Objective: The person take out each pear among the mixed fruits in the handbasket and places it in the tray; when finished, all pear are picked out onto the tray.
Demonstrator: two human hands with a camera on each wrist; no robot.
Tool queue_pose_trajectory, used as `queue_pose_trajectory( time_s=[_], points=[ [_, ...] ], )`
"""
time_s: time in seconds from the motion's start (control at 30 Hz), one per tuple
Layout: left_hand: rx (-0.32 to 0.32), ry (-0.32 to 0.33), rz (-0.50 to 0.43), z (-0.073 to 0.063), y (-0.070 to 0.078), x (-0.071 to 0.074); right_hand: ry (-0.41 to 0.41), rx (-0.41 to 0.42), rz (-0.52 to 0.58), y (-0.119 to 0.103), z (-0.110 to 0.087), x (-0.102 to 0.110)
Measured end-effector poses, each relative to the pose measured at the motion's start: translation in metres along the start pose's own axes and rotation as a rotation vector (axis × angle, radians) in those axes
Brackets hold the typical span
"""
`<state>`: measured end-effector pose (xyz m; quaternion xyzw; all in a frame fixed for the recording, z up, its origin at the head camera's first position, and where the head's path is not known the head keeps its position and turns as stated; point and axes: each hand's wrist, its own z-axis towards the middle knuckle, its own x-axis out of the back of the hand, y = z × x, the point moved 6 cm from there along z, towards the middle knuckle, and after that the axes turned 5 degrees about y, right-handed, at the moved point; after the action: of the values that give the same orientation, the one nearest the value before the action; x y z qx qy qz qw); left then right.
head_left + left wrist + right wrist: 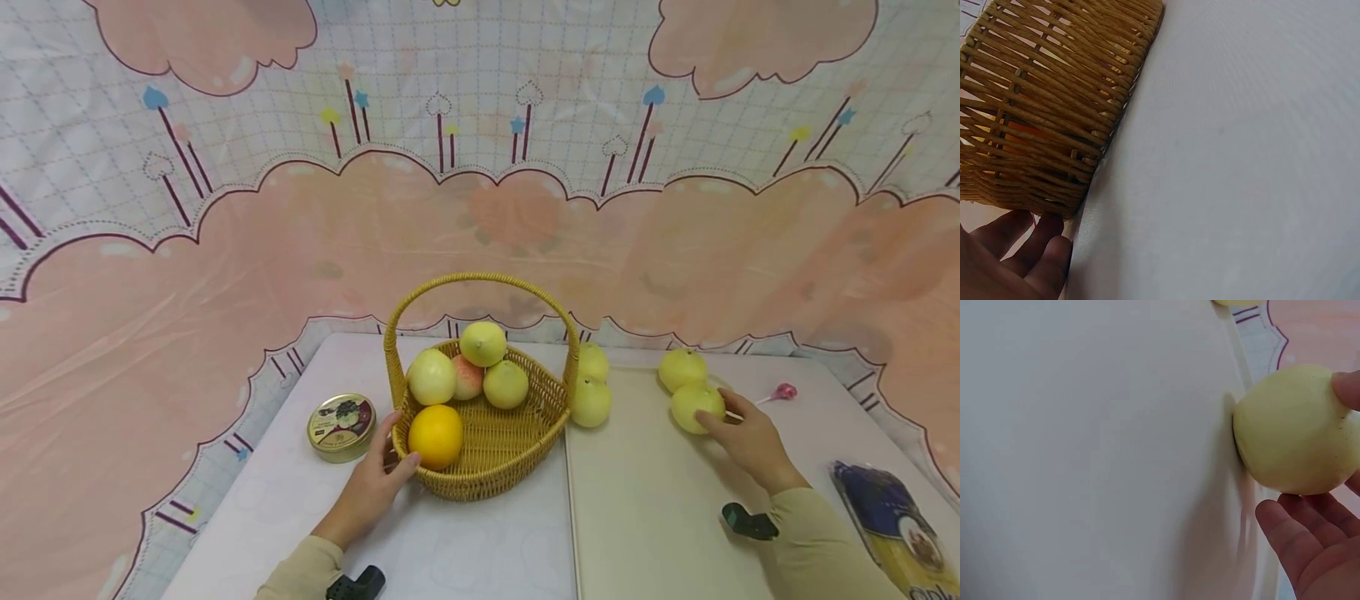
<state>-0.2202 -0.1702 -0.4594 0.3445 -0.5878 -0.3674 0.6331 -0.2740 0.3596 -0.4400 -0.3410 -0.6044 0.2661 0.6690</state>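
Left fingers [380, 435] grip the basket [480, 487] from its left, while right fingers [737, 405] curl round a yellow-green fruit [692, 407].

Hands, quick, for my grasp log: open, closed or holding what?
Left hand: holding the wicker basket at its left side.
Right hand: holding a yellow-green fruit.

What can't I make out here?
Head view: the tin, its fine print too small.
Head view: the packet, cut off by the bottom edge.
Left wrist view: the orange fruit, mostly hidden by the basket.
Right wrist view: part of the right hand, beyond the edges.
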Motion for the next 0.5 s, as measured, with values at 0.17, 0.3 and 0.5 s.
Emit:
queue_pose_trajectory(
  time_s=[0.17,0.3,0.5],
  points=[
    [0.001,-0.001,-0.004,0.0006,0.0000,-0.0002,-0.005,0.003,0.000,-0.0015,-0.0007,0.0012],
    [0.004,-0.003,-0.005,0.0006,-0.0004,-0.0004,-0.028,-0.010,0.019,0.0000,-0.0009,0.0015],
    [0.000,-0.002,-0.017,0.0003,-0.0002,-0.0002,-0.051,-0.041,0.023,-0.0013,-0.0029,0.0039]
  ],
)
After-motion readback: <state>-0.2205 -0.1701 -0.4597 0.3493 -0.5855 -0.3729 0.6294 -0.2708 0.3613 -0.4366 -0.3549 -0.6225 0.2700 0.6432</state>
